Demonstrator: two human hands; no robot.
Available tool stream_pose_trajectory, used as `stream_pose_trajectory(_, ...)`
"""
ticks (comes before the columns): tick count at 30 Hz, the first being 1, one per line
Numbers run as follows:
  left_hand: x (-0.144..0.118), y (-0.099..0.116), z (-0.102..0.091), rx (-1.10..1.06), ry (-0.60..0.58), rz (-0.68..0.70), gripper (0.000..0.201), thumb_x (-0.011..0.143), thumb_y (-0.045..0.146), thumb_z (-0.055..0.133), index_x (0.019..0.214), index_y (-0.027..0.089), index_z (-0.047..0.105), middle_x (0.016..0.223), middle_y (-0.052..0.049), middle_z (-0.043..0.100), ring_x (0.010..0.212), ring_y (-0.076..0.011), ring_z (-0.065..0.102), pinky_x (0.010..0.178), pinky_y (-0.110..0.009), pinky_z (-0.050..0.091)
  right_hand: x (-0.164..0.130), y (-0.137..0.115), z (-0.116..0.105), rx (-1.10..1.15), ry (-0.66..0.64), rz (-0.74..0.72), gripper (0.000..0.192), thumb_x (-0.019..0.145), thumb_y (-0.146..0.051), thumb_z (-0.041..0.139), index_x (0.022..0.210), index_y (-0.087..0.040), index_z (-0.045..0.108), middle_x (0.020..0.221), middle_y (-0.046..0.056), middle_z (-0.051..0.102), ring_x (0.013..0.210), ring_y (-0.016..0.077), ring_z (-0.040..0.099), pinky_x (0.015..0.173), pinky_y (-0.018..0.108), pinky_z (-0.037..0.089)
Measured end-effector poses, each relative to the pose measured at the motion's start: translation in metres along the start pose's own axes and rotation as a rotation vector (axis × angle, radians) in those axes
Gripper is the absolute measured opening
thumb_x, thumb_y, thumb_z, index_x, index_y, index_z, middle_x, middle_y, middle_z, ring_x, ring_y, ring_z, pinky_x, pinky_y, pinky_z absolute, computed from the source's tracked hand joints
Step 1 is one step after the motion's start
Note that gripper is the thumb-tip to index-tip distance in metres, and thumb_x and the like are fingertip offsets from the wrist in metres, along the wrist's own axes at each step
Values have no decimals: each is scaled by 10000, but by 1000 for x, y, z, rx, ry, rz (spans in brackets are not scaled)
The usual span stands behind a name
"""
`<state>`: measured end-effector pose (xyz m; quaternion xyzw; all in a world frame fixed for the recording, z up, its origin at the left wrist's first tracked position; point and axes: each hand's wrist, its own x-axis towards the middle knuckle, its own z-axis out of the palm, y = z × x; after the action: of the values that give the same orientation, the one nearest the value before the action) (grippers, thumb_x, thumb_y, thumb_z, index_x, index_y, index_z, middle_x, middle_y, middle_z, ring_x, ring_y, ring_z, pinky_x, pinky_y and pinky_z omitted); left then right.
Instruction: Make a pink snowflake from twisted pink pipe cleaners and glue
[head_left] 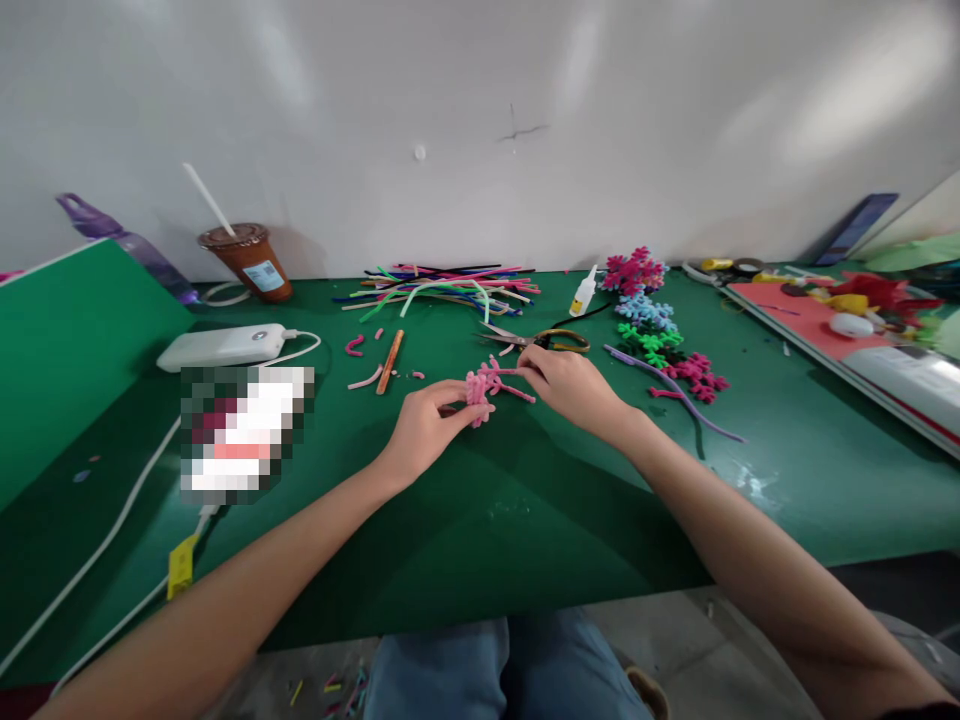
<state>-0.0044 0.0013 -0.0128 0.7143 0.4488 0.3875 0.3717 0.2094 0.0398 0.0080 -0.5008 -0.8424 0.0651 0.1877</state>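
My left hand [424, 430] pinches a pink pipe-cleaner shape [477, 392] between thumb and fingers, just above the green table. Out of its right side come pink stems, and my right hand [566, 388] grips the end of one of them. A second pink stem slants down to the right, loose. Scissors [536, 338] with dark yellowish handles lie right behind my hands. Left of them rest a brown patterned stick [390, 362] and short pink pipe-cleaner pieces [365, 379]. Finished-looking snowflake shapes in red, blue and green [646, 312] are stacked to the right.
A pile of coloured pipe cleaners [442, 290] lies by the wall, near a small glue bottle [583, 292]. At left are a brown drink cup [255, 265], a white power bank [221, 347] and cables. A purple pipe cleaner [686, 398] and a red board [780, 310] lie at right.
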Motion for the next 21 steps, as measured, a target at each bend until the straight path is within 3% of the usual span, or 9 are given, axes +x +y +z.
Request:
stream_pose_trajectory(5,1,-1,-3,44,107,52,190,827,362,624,745,231,736,1001,-37,699,1072,-213,589,935,-347,468,-2,-2,-6,318,139,-76,131,905,-279,514,896,-185,605,692,-1,622,548,106,511,564,248,365)
stream_pose_trajectory(9,2,-4,-4,80,181,38,180,809,368,645,723,237,735,1029,-31,682,1046,-214,593,923,-354,459,-6,-10,-12,497,-21,-134,108,891,-290,531,940,-199,563,567,-50,539,511,96,463,527,235,344)
stream_pose_trajectory(12,2,-2,-3,116,130,23,165,802,362,653,726,242,739,1013,-24,689,1027,-212,597,908,-343,447,-8,-15,-14,583,-81,-138,114,888,-300,526,926,-194,539,526,-65,500,489,90,430,503,232,321)
stream_pose_trajectory(15,3,0,-2,122,71,3,158,787,347,666,705,232,737,957,-24,708,1006,-215,604,880,-323,446,-8,-18,-14,671,-39,-133,102,889,-286,524,899,-185,532,544,-53,515,505,86,449,510,230,334)
stream_pose_trajectory(21,3,-1,-1,-7,46,-129,218,795,371,643,834,174,729,821,-44,719,764,-189,638,752,-316,478,-6,-14,-18,874,30,-79,68,880,-229,528,916,-172,529,528,-63,469,483,75,443,474,214,353)
